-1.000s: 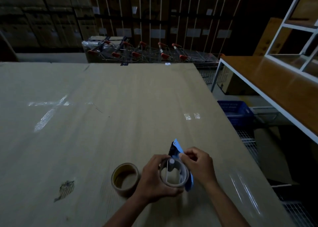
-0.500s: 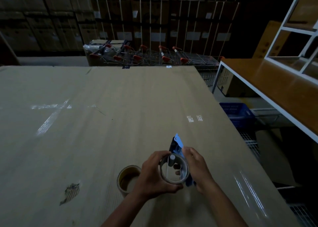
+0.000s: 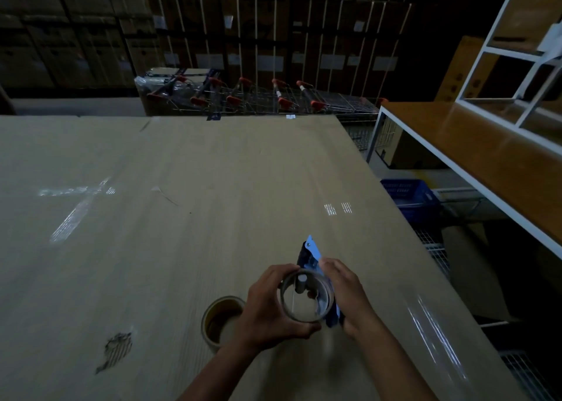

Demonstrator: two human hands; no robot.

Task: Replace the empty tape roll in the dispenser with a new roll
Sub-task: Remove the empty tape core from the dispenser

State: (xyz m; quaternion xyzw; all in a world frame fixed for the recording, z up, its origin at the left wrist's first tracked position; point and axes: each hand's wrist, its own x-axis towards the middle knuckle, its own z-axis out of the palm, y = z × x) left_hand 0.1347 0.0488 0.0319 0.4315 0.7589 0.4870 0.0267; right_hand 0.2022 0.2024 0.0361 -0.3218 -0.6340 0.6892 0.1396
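Observation:
A blue tape dispenser [image 3: 310, 251] is held just above the cardboard-covered table near its front edge, its nose pointing away from me. My right hand [image 3: 345, 294] grips the dispenser's body from the right. My left hand [image 3: 267, 308] is wrapped around a thin, bare cardboard tape core [image 3: 324, 308] that sits at the dispenser's hub, whose grey spindle shows inside the ring. A fuller roll of brown tape [image 3: 220, 320] stands on the table just left of my left wrist, partly hidden by it.
The cardboard table top [image 3: 182, 202] has strips of clear tape and a torn patch [image 3: 117, 349] at the front left. Right of its edge are a blue crate [image 3: 409, 195] on the floor and a white-framed wooden bench [image 3: 474, 163]. Shopping carts [image 3: 258, 99] stand behind.
My right hand has slid from the top of the core down along the dispenser's right side. The view has shifted slightly; the brown roll has stayed on the table.

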